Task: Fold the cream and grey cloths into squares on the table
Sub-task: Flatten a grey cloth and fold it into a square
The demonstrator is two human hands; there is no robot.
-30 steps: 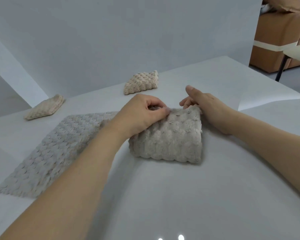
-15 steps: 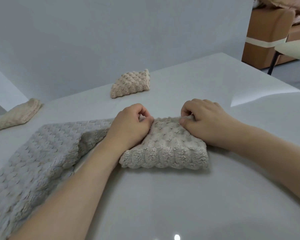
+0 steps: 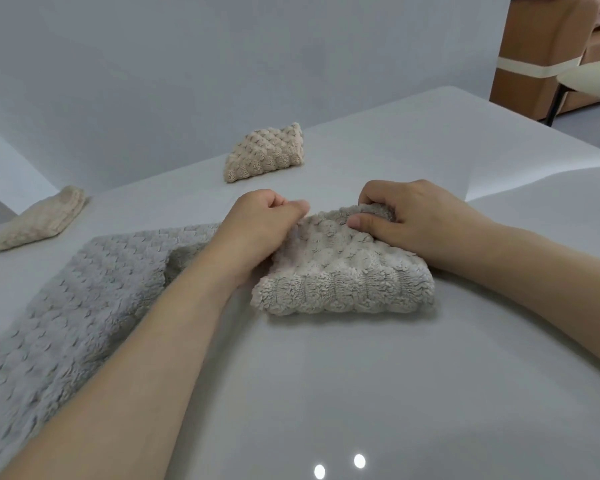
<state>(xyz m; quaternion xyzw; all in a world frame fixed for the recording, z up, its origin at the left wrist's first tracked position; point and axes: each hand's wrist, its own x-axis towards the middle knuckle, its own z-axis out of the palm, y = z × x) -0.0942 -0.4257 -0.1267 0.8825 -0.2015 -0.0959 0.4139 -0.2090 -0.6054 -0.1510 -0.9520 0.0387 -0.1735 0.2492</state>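
The fingers (image 3: 371,221) of the right hand (image 3: 409,216) curl round the far edge of the folded grey cloth (image 3: 347,271); the left hand (image 3: 257,226) pinches that same edge beside it. The cloth lies mid-table (image 3: 361,375), folded into a thick pad, so this looks like the final squaring. Next it likely needs pressing flat, then the unfolded grey cloth (image 3: 84,296) at the left wants folding.
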